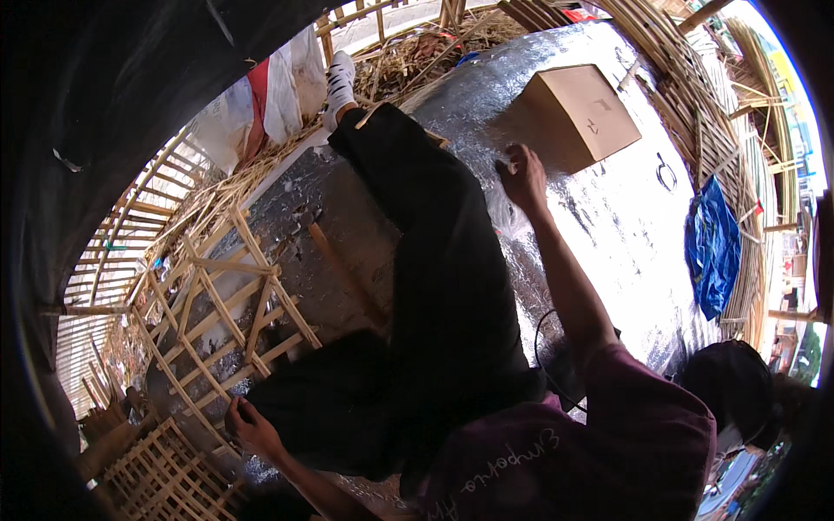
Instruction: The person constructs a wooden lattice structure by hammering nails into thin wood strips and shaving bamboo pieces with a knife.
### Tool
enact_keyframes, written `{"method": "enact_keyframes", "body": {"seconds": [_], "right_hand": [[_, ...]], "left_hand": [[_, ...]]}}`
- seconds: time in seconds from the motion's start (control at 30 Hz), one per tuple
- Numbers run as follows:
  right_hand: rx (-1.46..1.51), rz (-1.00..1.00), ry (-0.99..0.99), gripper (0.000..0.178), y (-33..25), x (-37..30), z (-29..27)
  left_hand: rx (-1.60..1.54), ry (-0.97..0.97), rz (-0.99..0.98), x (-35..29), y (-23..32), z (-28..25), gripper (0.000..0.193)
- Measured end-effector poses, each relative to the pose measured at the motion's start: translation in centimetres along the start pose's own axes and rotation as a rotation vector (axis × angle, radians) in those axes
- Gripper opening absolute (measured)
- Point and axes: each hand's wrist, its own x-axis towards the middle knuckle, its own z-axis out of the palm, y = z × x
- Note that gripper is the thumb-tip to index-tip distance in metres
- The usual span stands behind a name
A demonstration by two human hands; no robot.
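Note:
A lattice frame of split bamboo strips stands at the left, beside my bent leg in black trousers. At its near lower edge is my left hand, its fingers closed on a strip of the frame. The exact grip is partly hidden. Farther off on the right, my right arm stretches forward. My right hand is bent with its fingers somewhat apart, nothing visible in them. It hovers just beside the near left side of a brown cardboard box, and I cannot tell whether it touches the box.
Shiny silver sheeting covers the ground under me. A brown wooden stick lies by my leg. Crumpled blue plastic is at the right, near bundled bamboo strips. A woven bamboo lattice sits at lower left; white sacks stand behind.

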Motion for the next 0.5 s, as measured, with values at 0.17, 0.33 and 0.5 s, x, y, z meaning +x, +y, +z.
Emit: {"method": "enact_keyframes", "body": {"seconds": [0.17, 0.33, 0.5], "right_hand": [[-0.132, 0.281, -0.478, 0.033, 7.8, 2.0, 1.3], [-0.049, 0.109, -0.537, 0.032, 8.8, 2.9, 2.1], [0.65, 0.386, -0.472, 0.022, 5.7, 5.2, -1.2]], "left_hand": [[0.099, -0.005, -0.015, 0.7, -0.8, 0.5, 0.026], [0.076, -0.019, -0.006, 0.8, -0.4, 0.0, 0.028], [0.107, -0.015, -0.006, 0.6, 0.2, -0.3, 0.029]]}}
